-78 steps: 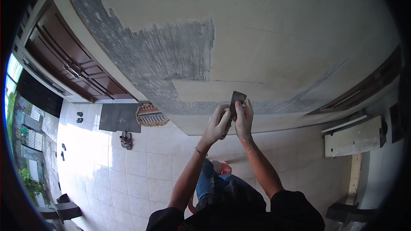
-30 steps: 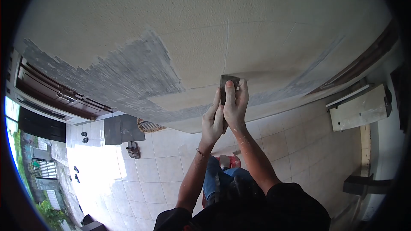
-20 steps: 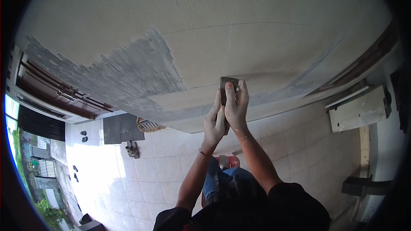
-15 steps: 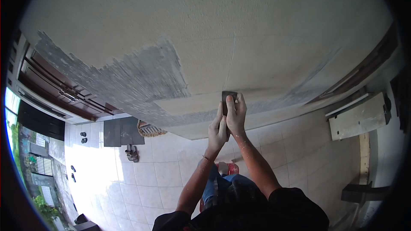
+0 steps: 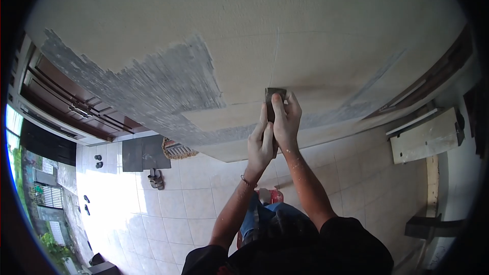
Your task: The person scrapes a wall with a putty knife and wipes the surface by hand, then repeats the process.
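Both hands hold one dark, flat block (image 5: 272, 112) against the beige wall (image 5: 244, 56). My right hand (image 5: 287, 122) grips its upper part, with the thumb lying over its face. Lower down on the left side, my left hand (image 5: 261, 142) is closed round it, next to the right one. The block's upper edge meets the wall at a thin, pale vertical line. A rough grey patch (image 5: 173, 81) spreads over the wall to the left, and a grey band runs low along it. Pale dust covers both hands.
Below lies a tiled floor (image 5: 198, 203), with a dark mat (image 5: 146, 154), a patterned mat (image 5: 178, 149) and sandals (image 5: 156, 179). A red object (image 5: 276, 196) is by my legs. Brown doors (image 5: 76, 102) stand left, a pale bench-like piece (image 5: 425, 140) right.
Both hands and the block have moved a little up the wall. The view has shifted slightly.
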### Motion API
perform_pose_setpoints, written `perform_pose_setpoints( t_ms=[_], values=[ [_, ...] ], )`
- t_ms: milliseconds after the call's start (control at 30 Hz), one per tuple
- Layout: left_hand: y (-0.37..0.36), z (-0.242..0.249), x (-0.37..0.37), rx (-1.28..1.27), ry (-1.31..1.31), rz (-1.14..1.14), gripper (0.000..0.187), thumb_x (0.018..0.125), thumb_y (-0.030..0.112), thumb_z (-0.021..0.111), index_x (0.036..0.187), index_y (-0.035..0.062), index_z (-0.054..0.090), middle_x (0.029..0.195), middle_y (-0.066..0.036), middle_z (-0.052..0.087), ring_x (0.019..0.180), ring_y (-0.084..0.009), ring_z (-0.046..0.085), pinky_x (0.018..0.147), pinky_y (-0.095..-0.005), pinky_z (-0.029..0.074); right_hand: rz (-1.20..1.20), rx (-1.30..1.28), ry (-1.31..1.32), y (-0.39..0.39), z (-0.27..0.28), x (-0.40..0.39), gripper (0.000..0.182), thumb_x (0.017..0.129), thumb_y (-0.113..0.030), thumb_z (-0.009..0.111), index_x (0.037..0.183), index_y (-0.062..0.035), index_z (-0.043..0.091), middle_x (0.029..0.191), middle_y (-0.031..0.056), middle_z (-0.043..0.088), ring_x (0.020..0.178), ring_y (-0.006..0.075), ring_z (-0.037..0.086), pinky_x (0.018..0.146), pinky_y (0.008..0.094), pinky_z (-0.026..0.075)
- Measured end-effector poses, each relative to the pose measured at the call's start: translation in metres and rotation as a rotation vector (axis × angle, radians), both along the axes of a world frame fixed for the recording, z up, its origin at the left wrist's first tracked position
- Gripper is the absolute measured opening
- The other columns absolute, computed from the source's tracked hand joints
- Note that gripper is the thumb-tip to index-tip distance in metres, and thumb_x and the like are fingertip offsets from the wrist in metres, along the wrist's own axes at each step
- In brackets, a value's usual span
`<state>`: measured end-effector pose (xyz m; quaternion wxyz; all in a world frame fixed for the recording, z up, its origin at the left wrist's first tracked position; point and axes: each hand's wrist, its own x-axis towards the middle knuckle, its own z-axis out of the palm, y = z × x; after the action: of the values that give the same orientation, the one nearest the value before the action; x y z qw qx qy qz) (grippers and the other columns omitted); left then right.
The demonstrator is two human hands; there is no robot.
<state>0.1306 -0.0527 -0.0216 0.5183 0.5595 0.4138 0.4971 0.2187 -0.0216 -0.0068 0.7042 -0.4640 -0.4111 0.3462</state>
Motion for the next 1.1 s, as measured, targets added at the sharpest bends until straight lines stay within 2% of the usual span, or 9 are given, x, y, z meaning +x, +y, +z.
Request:
perform_pose_setpoints(
  t_ms=[33, 167, 400, 567, 733, 900, 967, 1067, 1100],
  values=[
    [-0.001, 0.002, -0.002, -0.074, -0.024, -0.053, 0.051, 0.101, 0.01, 0.038, 0.15, 0.0016, 0.028, 0.085, -0.003, 0.061, 0.063, -0.005, 0.051, 0.057, -0.0209, 0.044, 0.011, -0.01, 0.006, 0.0, 0.001, 0.001, 0.025, 0.099, -0.027, 0.058, 0.094, -0.0034, 0.054, 0.076, -0.0014, 0.057, 0.065, 0.0032, 0.051, 0.056, 0.0206, 0.041],
    [0.002, -0.038, 0.006, 0.107, 0.008, 0.06, 0.049, 0.101, 0.012, 0.04, 0.149, 0.0041, 0.032, 0.083, -0.005, 0.061, 0.063, -0.006, 0.052, 0.058, -0.0228, 0.044, 0.046, -0.026, 0.086, 0.001, -0.036, -0.001, 0.026, 0.099, -0.029, 0.059, 0.093, -0.0034, 0.053, 0.075, -0.0015, 0.058, 0.062, 0.0024, 0.049, 0.054, 0.0196, 0.04],
    [0.0, 0.0, 0.004, -0.015, -0.072, 0.012, 0.049, 0.101, 0.011, 0.041, 0.149, 0.0037, 0.032, 0.082, -0.003, 0.061, 0.063, -0.0066, 0.053, 0.059, -0.0239, 0.046, 0.041, -0.02, -0.011, 0.001, 0.013, 0.006, 0.026, 0.099, -0.028, 0.058, 0.093, -0.0028, 0.053, 0.078, -0.0002, 0.058, 0.064, 0.0033, 0.051, 0.054, 0.0199, 0.04],
    [0.009, -0.057, 0.013, 0.448, 0.094, 0.198, 0.049, 0.1, 0.01, 0.041, 0.148, 0.0029, 0.034, 0.085, -0.004, 0.062, 0.062, -0.0062, 0.051, 0.059, -0.0231, 0.046, 0.035, -0.011, 0.068, 0.002, -0.032, 0.001, 0.026, 0.097, -0.03, 0.06, 0.092, -0.0045, 0.057, 0.078, -0.0028, 0.058, 0.066, 0.002, 0.049, 0.054, 0.0197, 0.039],
    [-0.002, 0.01, 0.002, -0.057, -0.052, -0.012, 0.049, 0.1, 0.012, 0.042, 0.148, 0.003, 0.035, 0.082, -0.004, 0.062, 0.057, -0.0044, 0.047, 0.053, -0.0222, 0.043, 0.003, -0.011, -0.041, 0.004, 0.013, 0.006, 0.026, 0.099, -0.027, 0.058, 0.091, -0.0025, 0.054, 0.076, -0.0012, 0.056, 0.065, 0.0034, 0.05, 0.057, 0.0214, 0.042],
    [-0.003, -0.018, 0.007, 0.092, 0.03, 0.075, 0.048, 0.1, 0.011, 0.041, 0.147, 0.0024, 0.035, 0.106, -0.016, 0.065, 0.088, -0.0133, 0.059, 0.078, -0.0259, 0.047, 0.022, -0.044, 0.018, -0.001, -0.007, -0.001, 0.024, 0.099, -0.026, 0.057, 0.096, -0.0023, 0.056, 0.081, 0.0005, 0.059, 0.067, 0.0049, 0.053, 0.058, 0.0216, 0.044],
    [0.003, -0.021, 0.007, 0.123, 0.041, 0.073, 0.048, 0.1, 0.01, 0.04, 0.147, 0.0024, 0.035, 0.116, -0.022, 0.064, 0.099, -0.0162, 0.061, 0.085, -0.0275, 0.047, -0.009, 0.069, -0.004, 0.009, -0.007, 0.003, 0.024, 0.099, -0.026, 0.057, 0.097, -0.0019, 0.057, 0.082, 0.001, 0.06, 0.068, 0.0053, 0.055, 0.059, 0.0217, 0.044],
    [0.002, 0.029, 0.004, 0.079, -0.015, 0.014, 0.049, 0.101, 0.011, 0.039, 0.149, 0.0036, 0.033, 0.099, -0.014, 0.06, 0.081, -0.0133, 0.056, 0.07, -0.0267, 0.044, -0.002, 0.048, -0.024, 0.004, 0.041, 0.003, 0.027, 0.099, -0.028, 0.059, 0.094, -0.0014, 0.055, 0.078, 0.0001, 0.059, 0.067, 0.0048, 0.053, 0.057, 0.022, 0.043],
    [0.004, 0.051, 0.005, 0.056, -0.068, -0.017, 0.049, 0.101, 0.011, 0.037, 0.15, 0.0036, 0.031, 0.082, -0.006, 0.056, 0.062, -0.0083, 0.049, 0.055, -0.0249, 0.04, 0.022, 0.027, -0.026, 0.005, 0.059, 0.007, 0.028, 0.098, -0.028, 0.059, 0.093, -0.0015, 0.054, 0.077, -0.0001, 0.058, 0.067, 0.0045, 0.052, 0.057, 0.0219, 0.043]
  ],
)
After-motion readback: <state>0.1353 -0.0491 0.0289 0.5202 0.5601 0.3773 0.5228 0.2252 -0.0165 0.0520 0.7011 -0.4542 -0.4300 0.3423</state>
